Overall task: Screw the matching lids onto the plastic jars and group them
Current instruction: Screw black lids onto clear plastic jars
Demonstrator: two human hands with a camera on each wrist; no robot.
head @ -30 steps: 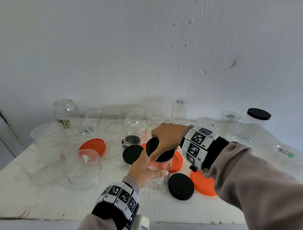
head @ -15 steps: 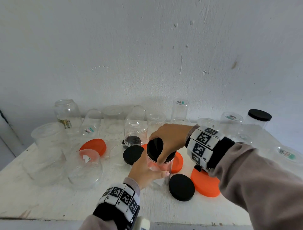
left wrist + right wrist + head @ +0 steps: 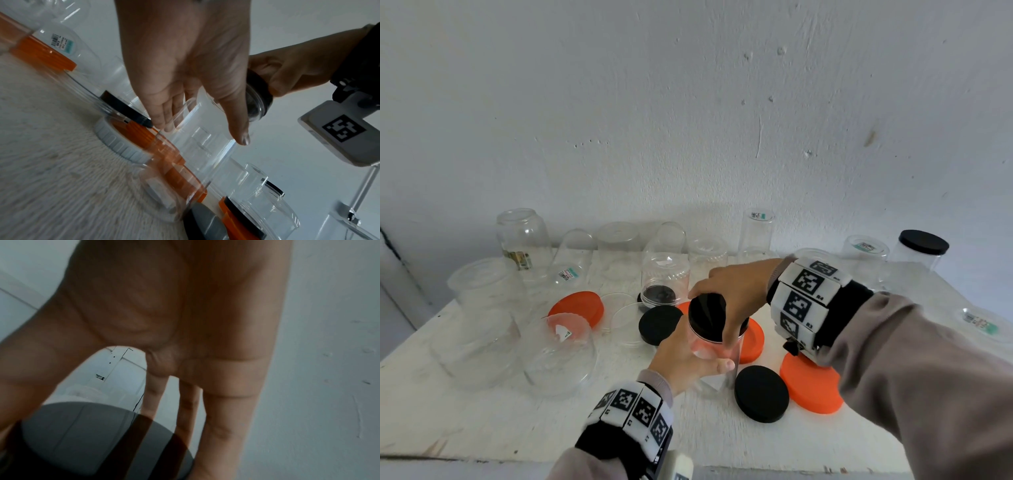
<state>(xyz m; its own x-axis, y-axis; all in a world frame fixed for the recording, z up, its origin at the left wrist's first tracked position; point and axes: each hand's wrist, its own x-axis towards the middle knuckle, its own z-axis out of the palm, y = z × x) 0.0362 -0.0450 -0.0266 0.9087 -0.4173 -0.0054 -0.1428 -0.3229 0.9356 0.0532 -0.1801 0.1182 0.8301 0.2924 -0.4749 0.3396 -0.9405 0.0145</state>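
Note:
A clear plastic jar (image 3: 717, 363) stands near the middle of the white table (image 3: 482, 421), and my left hand (image 3: 688, 359) holds its body from the left with thumb and fingers round it. A black lid (image 3: 707, 317) sits on the jar's mouth. My right hand (image 3: 732, 301) grips that lid from above with fingers down its rim. The left wrist view shows the jar (image 3: 205, 139) between thumb and fingers, with the black lid (image 3: 259, 91) in the right hand (image 3: 298, 71). The right wrist view shows fingers over the lid (image 3: 92, 434).
Loose black lids (image 3: 762, 397) (image 3: 659, 323) and orange lids (image 3: 811, 385) (image 3: 577, 306) lie around the held jar. Several open clear jars (image 3: 482, 318) stand at the left and along the back wall. A jar with a black lid on (image 3: 917, 250) stands at the back right.
My right hand has turned on the black lid, its wrist swinging out to the right. The left hand keeps holding the jar in place.

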